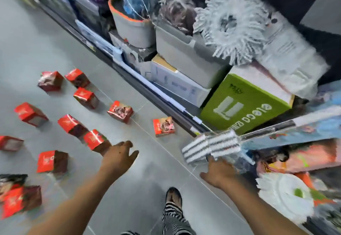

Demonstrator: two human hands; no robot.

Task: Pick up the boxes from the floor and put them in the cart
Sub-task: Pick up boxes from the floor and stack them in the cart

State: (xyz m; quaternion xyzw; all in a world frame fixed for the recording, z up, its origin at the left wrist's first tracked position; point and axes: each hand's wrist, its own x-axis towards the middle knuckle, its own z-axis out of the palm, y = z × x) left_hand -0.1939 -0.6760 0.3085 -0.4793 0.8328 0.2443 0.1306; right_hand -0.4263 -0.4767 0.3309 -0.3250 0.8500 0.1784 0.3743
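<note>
Several small red boxes lie scattered on the grey tile floor [46, 31] at the left. One red box [163, 126] lies apart, close to the shelf base. Another red box [96, 139] lies just beyond my left hand [118, 156], whose fingers are spread and hold nothing; it hovers above the floor. My right hand [218, 173] reaches out lower right with fingers extended, next to a striped mop head [210, 147]; it grips nothing. No cart is in view.
A low shelf [147, 87] runs diagonally from top left to lower right, packed with mop heads, a grey bucket [132, 27], a green carton [245, 103] and packaged goods. A leg in striped trousers and a shoe [173, 197] stand at the bottom centre.
</note>
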